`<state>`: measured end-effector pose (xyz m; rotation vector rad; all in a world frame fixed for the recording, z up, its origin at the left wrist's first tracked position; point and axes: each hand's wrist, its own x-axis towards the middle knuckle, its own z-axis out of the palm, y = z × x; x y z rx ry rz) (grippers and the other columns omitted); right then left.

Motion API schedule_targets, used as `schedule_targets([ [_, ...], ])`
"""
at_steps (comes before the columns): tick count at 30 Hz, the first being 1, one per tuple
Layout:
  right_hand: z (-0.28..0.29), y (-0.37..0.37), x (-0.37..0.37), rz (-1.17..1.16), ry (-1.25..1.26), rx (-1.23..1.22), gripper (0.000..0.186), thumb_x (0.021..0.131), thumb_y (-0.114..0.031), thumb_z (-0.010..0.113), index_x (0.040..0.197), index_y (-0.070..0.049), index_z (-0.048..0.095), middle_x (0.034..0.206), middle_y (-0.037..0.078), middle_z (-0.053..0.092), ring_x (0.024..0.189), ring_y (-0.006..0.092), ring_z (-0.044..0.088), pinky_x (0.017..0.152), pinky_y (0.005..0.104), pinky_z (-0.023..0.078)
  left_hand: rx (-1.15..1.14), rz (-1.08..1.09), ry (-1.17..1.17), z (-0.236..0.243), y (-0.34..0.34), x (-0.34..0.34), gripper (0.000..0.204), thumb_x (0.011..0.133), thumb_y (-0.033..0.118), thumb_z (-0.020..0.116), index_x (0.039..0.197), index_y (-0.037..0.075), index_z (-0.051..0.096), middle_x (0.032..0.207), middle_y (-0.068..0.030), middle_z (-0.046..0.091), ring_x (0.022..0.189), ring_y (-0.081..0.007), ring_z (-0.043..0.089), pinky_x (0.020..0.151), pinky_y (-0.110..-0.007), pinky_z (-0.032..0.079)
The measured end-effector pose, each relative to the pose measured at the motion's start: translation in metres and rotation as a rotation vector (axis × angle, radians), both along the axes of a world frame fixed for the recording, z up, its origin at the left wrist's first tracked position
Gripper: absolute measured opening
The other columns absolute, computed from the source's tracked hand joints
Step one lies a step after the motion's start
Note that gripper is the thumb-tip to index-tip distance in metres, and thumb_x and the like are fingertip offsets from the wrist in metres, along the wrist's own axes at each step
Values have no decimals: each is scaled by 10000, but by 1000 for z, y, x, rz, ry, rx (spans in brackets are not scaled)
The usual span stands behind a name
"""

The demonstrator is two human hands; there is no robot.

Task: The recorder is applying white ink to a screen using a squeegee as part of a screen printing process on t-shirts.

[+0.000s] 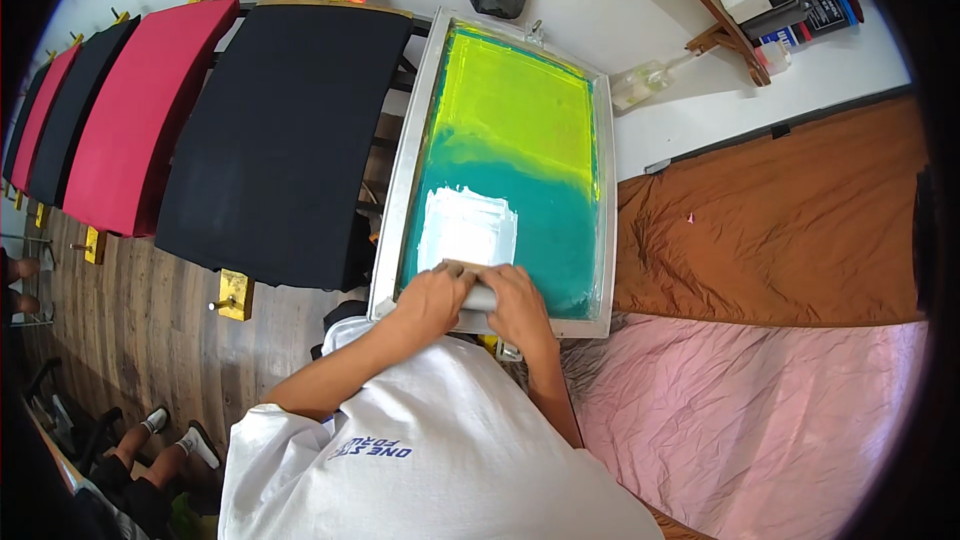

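My left hand [434, 300] and my right hand [518, 304] are both closed around a squeegee [480, 297], side by side at the near end of a screen-printing frame [603, 270]. Much of the squeegee hides under my fingers. Just beyond it, a patch of white ink [468, 223] lies on the teal mesh [545, 230]. Bright yellow-green [520, 100] covers the mesh's far half. The frame has pale metal sides, and a clamp [535, 32] sits at its far edge.
Left of the frame, a row of boards carries black fabric [285, 130] and red fabric [150, 105]. Brown sheeting [770, 220] and pink sheeting [740, 410] spread on the right. A shelf [700, 5] with bottles hangs upper right. Another person's legs [150, 465] show lower left.
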<state>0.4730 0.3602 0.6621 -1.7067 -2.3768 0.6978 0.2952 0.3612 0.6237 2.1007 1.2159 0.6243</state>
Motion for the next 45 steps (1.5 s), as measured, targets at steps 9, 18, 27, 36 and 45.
schedule_targets([
  [9,10,73,2,56,-154,-14,411,657,69,604,1052,-41,635,1021,193,630,1005,405,571,872,477,482,-96,80,44,14,70,6,303,725,-47,587,999,25,695,891,-202,699,825,-396,682,734,-458,556],
  [18,-1,7,-2,21,-64,11,525,633,108,651,1127,-60,585,1164,121,538,1093,352,515,872,448,505,-8,15,87,0,1,5,447,726,-41,594,1173,-36,593,1184,-207,611,1115,-350,612,884,-395,537],
  [27,21,61,-3,96,-178,-63,432,664,54,598,1084,-45,621,1030,184,627,1006,402,566,862,484,484,-102,88,25,24,49,-2,290,715,-50,597,968,54,695,865,-186,698,840,-379,681,738,-461,549],
  [36,-7,43,5,51,-50,81,558,608,71,675,1137,-63,556,1056,157,558,1014,384,518,866,460,468,-12,50,63,-3,35,8,443,723,-71,582,1160,-7,620,1189,-216,632,1030,-360,652,847,-412,550],
  [45,17,4,4,8,-102,-77,462,643,73,627,1088,-50,616,1048,141,605,1019,375,552,873,444,478,-115,-95,5,23,10,-4,306,745,11,617,1049,2,647,989,-188,688,896,-334,687,770,-406,567],
])
